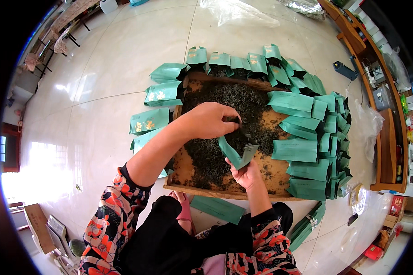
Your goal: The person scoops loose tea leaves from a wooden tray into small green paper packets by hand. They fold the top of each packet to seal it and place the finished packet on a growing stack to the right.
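Held mouth-up in the right hand [247, 173], fingers closed round its base: a slim teal foil pouch [236, 153], tilted toward eleven o'clock to catch leaf. Pinched above its mouth, the left hand [209, 120], fingertips bunched on a tuft of dark, wiry loose tea [225, 103]. Beneath both, heaped in a shallow square wooden tray [195, 189] on the glossy pale tile floor [124, 59]. Ringed from nine through twelve to four o'clock, matching teal pouches [307, 137], stacked flat, within reach.
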The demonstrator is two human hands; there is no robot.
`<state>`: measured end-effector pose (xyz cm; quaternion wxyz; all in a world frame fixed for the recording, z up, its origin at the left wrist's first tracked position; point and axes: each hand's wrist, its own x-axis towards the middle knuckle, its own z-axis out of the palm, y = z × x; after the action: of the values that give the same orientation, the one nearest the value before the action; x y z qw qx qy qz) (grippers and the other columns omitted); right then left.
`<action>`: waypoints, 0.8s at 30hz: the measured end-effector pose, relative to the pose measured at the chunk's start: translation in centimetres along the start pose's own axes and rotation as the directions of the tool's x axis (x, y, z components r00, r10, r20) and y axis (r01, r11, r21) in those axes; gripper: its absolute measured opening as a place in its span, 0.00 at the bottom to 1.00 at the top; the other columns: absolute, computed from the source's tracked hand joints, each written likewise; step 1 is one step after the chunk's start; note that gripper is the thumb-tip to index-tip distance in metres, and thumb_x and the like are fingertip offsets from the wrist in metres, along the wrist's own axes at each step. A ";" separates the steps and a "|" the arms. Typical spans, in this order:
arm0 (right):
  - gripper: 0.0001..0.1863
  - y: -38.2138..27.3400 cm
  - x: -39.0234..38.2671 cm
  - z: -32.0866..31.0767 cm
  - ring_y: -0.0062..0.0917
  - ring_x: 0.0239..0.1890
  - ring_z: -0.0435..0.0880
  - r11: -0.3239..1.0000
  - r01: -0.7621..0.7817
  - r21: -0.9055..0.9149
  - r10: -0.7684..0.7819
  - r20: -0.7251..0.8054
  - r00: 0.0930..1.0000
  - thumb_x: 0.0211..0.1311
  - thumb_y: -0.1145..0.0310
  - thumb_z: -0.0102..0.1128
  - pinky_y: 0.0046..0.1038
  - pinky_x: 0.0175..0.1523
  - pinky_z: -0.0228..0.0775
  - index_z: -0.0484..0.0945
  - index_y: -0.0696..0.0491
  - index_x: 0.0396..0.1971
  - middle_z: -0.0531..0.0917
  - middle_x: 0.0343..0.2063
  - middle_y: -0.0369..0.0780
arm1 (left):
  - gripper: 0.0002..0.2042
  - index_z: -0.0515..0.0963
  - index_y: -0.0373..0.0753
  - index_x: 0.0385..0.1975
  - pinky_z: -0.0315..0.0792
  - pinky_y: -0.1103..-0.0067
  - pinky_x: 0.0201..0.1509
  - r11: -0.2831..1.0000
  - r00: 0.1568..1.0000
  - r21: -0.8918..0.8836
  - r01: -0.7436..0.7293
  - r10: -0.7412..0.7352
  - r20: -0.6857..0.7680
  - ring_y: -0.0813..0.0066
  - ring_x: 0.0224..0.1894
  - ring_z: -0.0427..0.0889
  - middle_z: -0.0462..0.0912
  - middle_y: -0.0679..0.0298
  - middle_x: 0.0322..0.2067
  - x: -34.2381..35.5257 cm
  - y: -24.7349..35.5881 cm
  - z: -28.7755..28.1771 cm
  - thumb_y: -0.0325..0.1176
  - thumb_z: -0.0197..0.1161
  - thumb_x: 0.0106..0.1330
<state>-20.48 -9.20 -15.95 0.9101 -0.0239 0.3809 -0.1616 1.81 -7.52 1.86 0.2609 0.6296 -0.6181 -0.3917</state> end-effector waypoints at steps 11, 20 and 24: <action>0.22 0.4 -1.3 4.7 0.24 0.44 0.71 0.572 0.634 -0.521 -0.803 -0.199 0.562 0.67 0.52 0.39 0.28 0.53 0.59 0.70 0.54 0.48 0.74 0.42 0.36 | 0.08 0.77 0.35 0.25 0.70 0.64 0.35 0.994 0.992 0.096 0.044 -0.032 -0.121 0.50 0.30 0.77 0.78 0.51 0.24 0.7 -0.6 3.9 0.33 0.55 0.52; 0.17 -2.5 -4.8 11.4 0.28 0.48 0.74 0.053 0.683 -0.728 -0.839 0.339 0.426 0.66 0.64 0.43 0.27 0.54 0.63 0.71 0.61 0.46 0.77 0.43 0.45 | 0.10 0.78 0.39 0.26 0.72 0.63 0.35 0.960 0.991 0.277 0.028 0.009 -0.134 0.53 0.30 0.78 0.79 0.53 0.24 0.6 -0.8 5.6 0.36 0.53 0.55; 0.12 -2.4 -6.4 11.7 0.31 0.48 0.75 -0.087 0.647 -0.757 -0.797 0.443 0.411 0.61 0.73 0.50 0.28 0.52 0.65 0.73 0.60 0.44 0.77 0.43 0.46 | 0.10 0.79 0.40 0.26 0.72 0.64 0.34 0.919 0.988 0.392 0.035 0.028 -0.155 0.54 0.31 0.78 0.79 0.53 0.25 0.2 0.1 4.7 0.38 0.54 0.56</action>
<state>-17.16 -10.46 -2.90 0.4839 -0.6679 0.3921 -0.4076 -2.08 -7.02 -0.73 0.1763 0.6992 -0.6605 -0.2091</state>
